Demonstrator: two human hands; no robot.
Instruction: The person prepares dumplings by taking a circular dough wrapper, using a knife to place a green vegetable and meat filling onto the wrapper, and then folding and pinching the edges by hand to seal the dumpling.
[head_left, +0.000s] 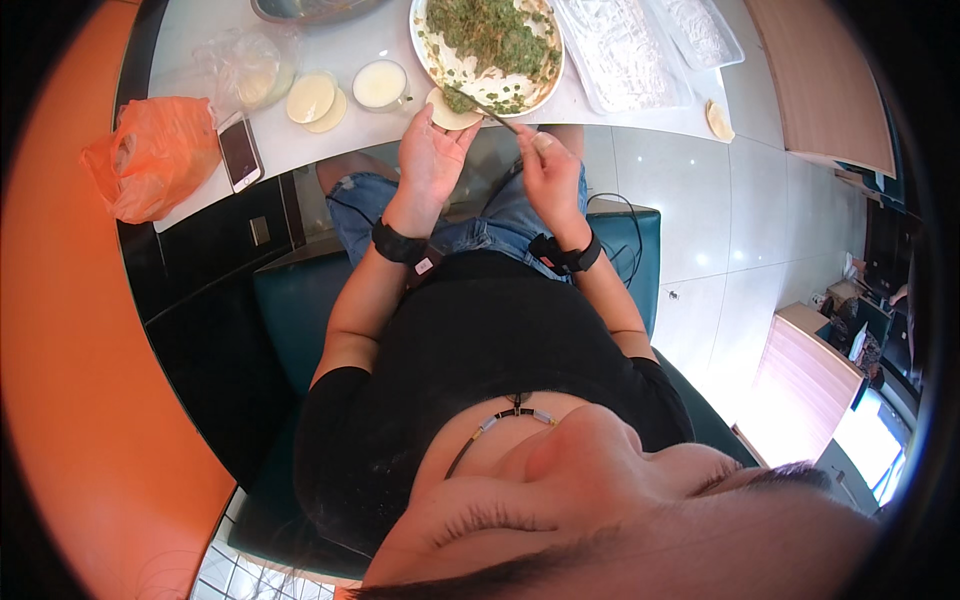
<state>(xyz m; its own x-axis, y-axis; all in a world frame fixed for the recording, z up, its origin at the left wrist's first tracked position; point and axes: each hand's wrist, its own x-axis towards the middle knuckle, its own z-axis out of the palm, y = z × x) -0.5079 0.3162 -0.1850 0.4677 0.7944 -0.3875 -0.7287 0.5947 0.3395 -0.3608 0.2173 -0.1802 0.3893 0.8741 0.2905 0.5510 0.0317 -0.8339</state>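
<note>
My left hand (433, 161) is palm up at the table's front edge, with a round dough wrapper (455, 118) held on its fingers. A clump of green chopped filling (456, 99) lies on the wrapper. My right hand (550, 161) grips a thin dark stick (486, 109), perhaps a chopstick, whose far end touches the filling. Just beyond both hands stands a white plate (414, 46) heaped with more green filling (487, 34). Left of my left hand are a glass of pale liquid (380, 85) and two overlapping wrappers (312, 97).
An orange plastic bag (161, 154) and a phone (241, 154) lie on the table's left. Behind them is a clear bag (251, 75) with dough rounds. Floury plastic trays (626, 60) sit at right, and a folded dumpling (719, 121) is at the right corner. A metal bowl (319, 11) stands at the back.
</note>
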